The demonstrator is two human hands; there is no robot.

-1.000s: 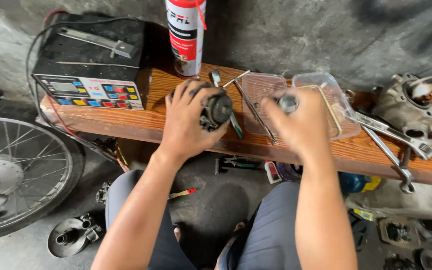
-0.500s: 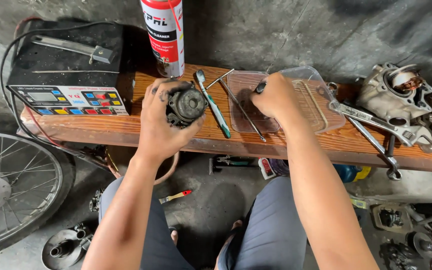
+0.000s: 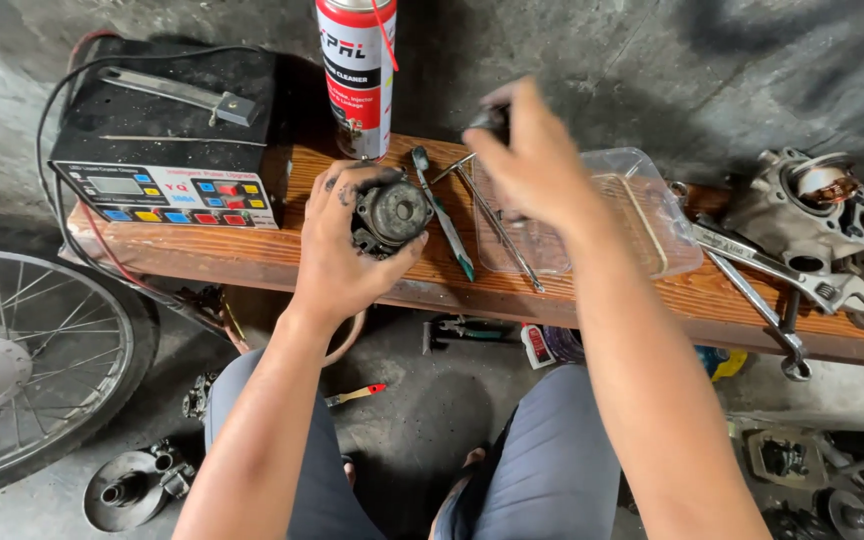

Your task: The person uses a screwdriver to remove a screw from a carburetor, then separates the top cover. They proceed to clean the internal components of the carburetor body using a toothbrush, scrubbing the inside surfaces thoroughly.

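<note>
My left hand [image 3: 337, 250] grips a round, dark metal motor part [image 3: 390, 213] and holds it over the wooden bench [image 3: 252, 255]. My right hand [image 3: 532, 160] is raised above the bench with its fingers closed on a small dark piece [image 3: 490, 120], blurred by motion. Between the hands a screwdriver with a teal handle [image 3: 442, 215] and a thin metal rod [image 3: 497, 222] lie on the wood. A clear plastic tray [image 3: 642, 215] sits under and to the right of my right hand.
A red and white spray can [image 3: 357, 75] stands at the back. A black battery charger [image 3: 167, 135] sits on the bench's left end. Wrenches [image 3: 772, 270] and an engine cylinder [image 3: 807, 210] are at the right. A spoked wheel [image 3: 22, 360] and loose parts lie on the floor.
My right hand has left the plastic tray, moving left and up with the small dark piece. My left hand has kept its grip on the motor part.
</note>
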